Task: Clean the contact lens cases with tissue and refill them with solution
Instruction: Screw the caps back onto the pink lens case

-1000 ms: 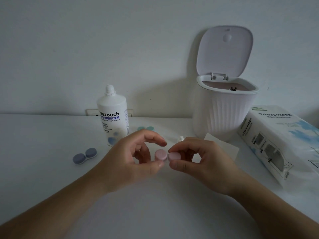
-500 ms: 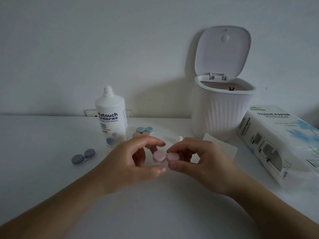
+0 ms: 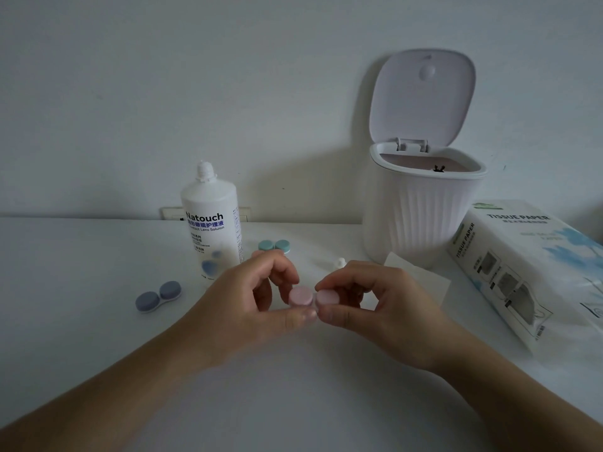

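Pink case [image 3: 314,296]: both hands [image 3: 241,308] [image 3: 385,305] still pinch its caps before the bottle [image 3: 211,223]; left fingers regripped, unscrewing likely underway.

A plain, pale grey-white painted wall [image 3: 163,93] fills the upper half of the view, matte and bare, meeting a smooth white tabletop [image 3: 65,321] along 1 straight horizontal line. Just above that line, low on the wall, sits a flat white rectangular wall socket plate [image 3: 171,213] — only partly visible. The light is dim and cool, even across the wall, and soft grey shadows fall on the wall to the right of the socket plate. The tabletop spreads forward from the wall below the socket plate — faintly glossy.
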### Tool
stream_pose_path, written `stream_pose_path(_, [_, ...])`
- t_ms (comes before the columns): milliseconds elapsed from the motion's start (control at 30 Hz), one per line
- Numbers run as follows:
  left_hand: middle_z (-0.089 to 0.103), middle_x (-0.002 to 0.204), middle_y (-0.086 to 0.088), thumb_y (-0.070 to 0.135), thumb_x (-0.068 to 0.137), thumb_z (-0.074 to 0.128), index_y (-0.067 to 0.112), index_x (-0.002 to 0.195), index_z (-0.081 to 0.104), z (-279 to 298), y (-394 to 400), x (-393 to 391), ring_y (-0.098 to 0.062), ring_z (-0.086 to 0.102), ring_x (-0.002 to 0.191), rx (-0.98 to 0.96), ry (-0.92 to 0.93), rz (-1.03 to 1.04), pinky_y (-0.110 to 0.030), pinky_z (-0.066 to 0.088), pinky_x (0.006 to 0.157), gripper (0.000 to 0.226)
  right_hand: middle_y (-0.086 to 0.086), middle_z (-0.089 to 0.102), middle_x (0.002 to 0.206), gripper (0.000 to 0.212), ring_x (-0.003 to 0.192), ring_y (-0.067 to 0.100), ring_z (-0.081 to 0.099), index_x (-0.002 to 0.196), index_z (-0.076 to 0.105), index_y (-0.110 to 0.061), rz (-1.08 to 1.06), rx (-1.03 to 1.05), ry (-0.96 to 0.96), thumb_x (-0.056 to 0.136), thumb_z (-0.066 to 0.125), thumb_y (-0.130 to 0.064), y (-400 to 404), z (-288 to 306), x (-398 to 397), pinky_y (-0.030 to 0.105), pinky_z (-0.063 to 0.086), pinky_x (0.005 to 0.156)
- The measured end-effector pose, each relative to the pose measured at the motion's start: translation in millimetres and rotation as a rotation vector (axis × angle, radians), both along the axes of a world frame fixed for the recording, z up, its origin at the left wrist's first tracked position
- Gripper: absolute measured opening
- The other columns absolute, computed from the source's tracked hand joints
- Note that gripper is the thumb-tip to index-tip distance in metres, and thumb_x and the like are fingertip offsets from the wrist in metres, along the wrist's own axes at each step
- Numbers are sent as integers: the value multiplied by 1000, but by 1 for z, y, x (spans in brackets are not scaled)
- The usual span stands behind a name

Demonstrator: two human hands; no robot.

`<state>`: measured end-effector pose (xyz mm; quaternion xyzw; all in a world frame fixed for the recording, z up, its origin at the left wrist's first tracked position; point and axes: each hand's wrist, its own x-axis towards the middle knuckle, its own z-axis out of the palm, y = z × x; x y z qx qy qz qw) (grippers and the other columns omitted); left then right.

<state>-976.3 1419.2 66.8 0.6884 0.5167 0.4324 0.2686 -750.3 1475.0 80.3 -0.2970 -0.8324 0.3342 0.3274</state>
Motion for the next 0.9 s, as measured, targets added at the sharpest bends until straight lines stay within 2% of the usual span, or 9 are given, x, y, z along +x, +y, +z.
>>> stream_pose_path(67, [65,85,-13,53,70,78,27,91,63,0,0,-2,-19,42,56,5,9,2,-34,40,64,36,-13,67,82,17,74,13,61,97,76,-26,4,2,-2,80,82,-28,0,0,0,30,53,71])
stream_pose_path(133, [57,67,10,43,82,74,28,96,67,-1,-2,-3,-22,46,59,-2,34,-53,-37,43,76,22,-14,67,82,18,74,12,62,97,76,-26,2,3,-7,81,82,-28,1,0,-1,29,53,72])
stream_pose_path(200, [60,79,21,34,88,71,33,112,69,-1,-2,-3,-10,48,63,-25,29,-89,-30,46,76,24,-15,67,82,17,74,12,61,97,76,-27,4,0,-5,81,82,-28,1,-1,0,28,53,72])
stream_pose_path(300, [62,104,13,44,79,76,44,128,61,0,-2,-2,-8,52,68,-38,18,-62,-24,49,66,51,-15,67,82,17,75,12,62,97,76,-28,11,-5,-7,81,82,-29,1,-1,0,28,53,72])
stream_pose_path(467, [68,102,-17,57,66,79,27,93,64,2,-1,-1,-22,44,59,2,12,18,-34,42,62,43,-13,68,84,19,76,14,63,98,76,-28,16,5,-2,80,82,-32,1,-1,0,32,54,72])
stream_pose_path(533, [67,78,-2,53,73,75,26,92,66,0,-1,-2,-33,48,64,12,31,-20,-31,42,71,34,-13,68,84,19,75,13,62,98,76,-29,18,0,5,80,82,-31,1,-1,0,34,54,73])
stream_pose_path(600, [59,73,20,47,82,70,32,101,69,0,-2,-2,-30,53,71,11,40,-63,-31,42,75,25,-14,67,83,18,75,13,62,97,76,-29,18,6,13,80,83,-29,1,-2,0,33,53,72])
stream_pose_path(733, [62,94,10,50,76,74,42,113,65,1,-3,-1,-31,51,68,33,68,-39,-39,48,65,39,-14,68,84,18,76,14,63,97,76,-31,18,10,11,80,83,-29,2,-2,0,32,53,73])
stream_pose_path(900, [53,65,13,49,73,76,27,88,64,2,-2,-2,-19,51,71,71,75,-13,-19,42,64,30,-13,68,85,19,76,15,63,98,75,-32,22,13,11,80,82,-33,2,-3,0,37,54,73])
